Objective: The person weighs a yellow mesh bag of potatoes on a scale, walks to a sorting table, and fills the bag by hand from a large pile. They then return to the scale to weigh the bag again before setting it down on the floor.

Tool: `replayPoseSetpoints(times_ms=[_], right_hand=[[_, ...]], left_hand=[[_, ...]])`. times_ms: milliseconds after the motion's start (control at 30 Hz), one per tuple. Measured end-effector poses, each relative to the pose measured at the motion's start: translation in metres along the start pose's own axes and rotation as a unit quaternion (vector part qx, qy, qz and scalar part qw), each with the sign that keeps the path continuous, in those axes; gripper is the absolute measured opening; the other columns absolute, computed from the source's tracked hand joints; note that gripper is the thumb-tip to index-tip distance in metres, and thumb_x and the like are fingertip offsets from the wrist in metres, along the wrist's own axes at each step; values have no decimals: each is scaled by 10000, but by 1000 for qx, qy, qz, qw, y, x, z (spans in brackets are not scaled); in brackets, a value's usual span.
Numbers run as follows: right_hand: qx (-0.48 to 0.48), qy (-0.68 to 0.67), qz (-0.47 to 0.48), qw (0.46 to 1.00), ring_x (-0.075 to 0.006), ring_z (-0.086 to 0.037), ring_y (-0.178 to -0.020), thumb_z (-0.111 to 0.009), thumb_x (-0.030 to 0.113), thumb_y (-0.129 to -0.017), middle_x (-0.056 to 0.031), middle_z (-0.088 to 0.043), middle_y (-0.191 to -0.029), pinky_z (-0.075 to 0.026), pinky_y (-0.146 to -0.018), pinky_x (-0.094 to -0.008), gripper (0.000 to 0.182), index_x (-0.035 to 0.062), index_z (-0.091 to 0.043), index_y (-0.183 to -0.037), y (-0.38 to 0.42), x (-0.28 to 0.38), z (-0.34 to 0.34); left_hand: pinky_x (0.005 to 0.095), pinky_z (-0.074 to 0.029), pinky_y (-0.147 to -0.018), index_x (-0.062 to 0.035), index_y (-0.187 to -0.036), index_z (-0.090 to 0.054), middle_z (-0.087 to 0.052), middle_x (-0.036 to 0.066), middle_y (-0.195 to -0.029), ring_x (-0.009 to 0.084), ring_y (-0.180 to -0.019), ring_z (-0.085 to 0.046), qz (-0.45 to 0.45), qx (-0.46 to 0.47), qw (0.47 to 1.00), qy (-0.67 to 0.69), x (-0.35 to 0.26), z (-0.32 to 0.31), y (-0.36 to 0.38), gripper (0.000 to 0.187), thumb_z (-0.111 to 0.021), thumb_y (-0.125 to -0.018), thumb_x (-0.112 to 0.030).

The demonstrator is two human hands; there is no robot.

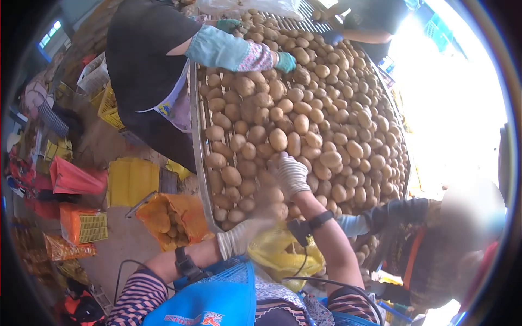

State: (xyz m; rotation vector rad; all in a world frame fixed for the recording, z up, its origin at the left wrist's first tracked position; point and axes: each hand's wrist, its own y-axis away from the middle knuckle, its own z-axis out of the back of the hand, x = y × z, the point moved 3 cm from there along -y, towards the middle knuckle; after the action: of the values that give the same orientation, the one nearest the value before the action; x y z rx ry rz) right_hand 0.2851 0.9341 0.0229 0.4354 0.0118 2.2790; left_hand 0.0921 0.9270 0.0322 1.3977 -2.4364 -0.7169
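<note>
Many brown potatoes (331, 158) cover a slatted sorting table (198, 146) in front of me. My right hand (291, 173), in a white ribbed glove, reaches in among them with its fingers bent down and held together. Just beyond its fingertips lies a pale oval potato (278, 139). What those fingers hold is hidden under the hand. My left hand (255, 225), also in a pale glove, is smeared by motion over the near edge of the potatoes. Below it, close to my body, hangs a yellow mesh bag (283, 252).
Across the table on the left, a person in teal gloves (285, 62) handles potatoes. Another person's arm (367, 36) reaches in at the far end; one more person (418, 244) stands at right. An orange bag of potatoes (174, 220) and a yellow crate (132, 182) stand on the floor.
</note>
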Motion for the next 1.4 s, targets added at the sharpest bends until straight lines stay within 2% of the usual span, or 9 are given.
replayPoseSetpoints(times_ms=[467, 733, 900, 967, 1067, 1133, 1200, 1367, 1400], right_hand=[[-117, 54, 275, 953, -309, -579, -931, -583, 193, -754, -124, -558, -1000, -483, -732, -439, 415, 78, -501, -1144, -54, 34, -29], [178, 147, 249, 940, -316, -622, -864, -658, 305, -670, -210, -559, -971, -492, -725, -418, 551, 4, -511, -1107, -31, 72, -54], [92, -195, 196, 957, -241, -611, -920, -665, 170, -724, -140, -557, -1049, -507, -783, -386, 599, 66, -433, -1266, -4, 34, -37], [111, -671, 40, 732, -226, -569, -930, -609, 186, -766, -136, -541, -1079, -526, -771, -358, 655, 75, -353, -1359, 22, 21, -23], [150, -832, -70, 529, -250, -576, -938, -543, 216, -806, -123, -542, -1125, -534, -722, -349, 577, 72, -367, -1336, 66, 4, 8], [79, -789, -20, 609, -239, -586, -921, -485, 272, -832, -110, -557, -1104, -526, -708, -339, 490, 64, -426, -1271, 92, -8, 15], [111, -870, -90, 472, -220, -603, -883, -476, 317, -859, -85, -587, -1041, -516, -689, -316, 414, 68, -483, -1189, 118, -14, 25], [78, -902, -102, 413, -201, -618, -838, -438, 531, -912, -59, -620, -968, -506, -675, -297, 521, 78, -502, -1163, 159, -46, 8], [133, -956, -114, 235, -196, -614, -844, -454, 524, -911, -59, -613, -974, -510, -693, -304, 517, 79, -497, -1171, 162, -52, -7]], left_hand=[[294, -493, -903, 4, -1192, -544, -628, 76, -1095, 167, -990, -615, -53, -89, 994, -27, -41, 76, -51, 331, -579, -908, -162], [295, -524, -710, -40, -1152, -551, -637, 73, -957, 151, -786, -631, -79, -170, 975, -117, -36, 51, -31, 416, -622, -869, -337], [293, -503, -849, -27, -1176, -551, -602, 66, -1102, 146, -969, -597, -116, -72, 988, -76, -23, 54, -29, 354, -587, -898, -244], [321, -500, -905, -5, -1178, -573, -610, 98, -1155, 189, -1016, -609, -84, -23, 982, 170, -9, 79, -44, 328, -593, -887, -153], [362, -514, -898, 1, -1155, -585, -622, 107, -1128, 205, -1005, -615, -167, -65, 983, 45, -10, 41, -15, 338, -606, -877, -190], [363, -523, -884, -1, -1171, -575, -623, 98, -1125, 199, -1007, -616, -172, -36, 984, -8, -3, 18, 1, 364, -609, -875, -209], [371, -534, -866, -6, -1190, -563, -619, 95, -1131, 205, -1008, -619, -148, -34, 988, -11, 7, 16, 4, 366, -581, -890, -214], [421, -539, -860, -21, -1200, -542, -615, 113, -1123, 246, -994, -624, -189, -100, 974, -77, 27, -18, 21, 367, -521, -919, -255], [427, -538, -862, -26, -1199, -537, -615, 116, -1119, 255, -991, -625, -191, -114, 973, -59, 31, -22, 22, 364, -516, -919, -259]])
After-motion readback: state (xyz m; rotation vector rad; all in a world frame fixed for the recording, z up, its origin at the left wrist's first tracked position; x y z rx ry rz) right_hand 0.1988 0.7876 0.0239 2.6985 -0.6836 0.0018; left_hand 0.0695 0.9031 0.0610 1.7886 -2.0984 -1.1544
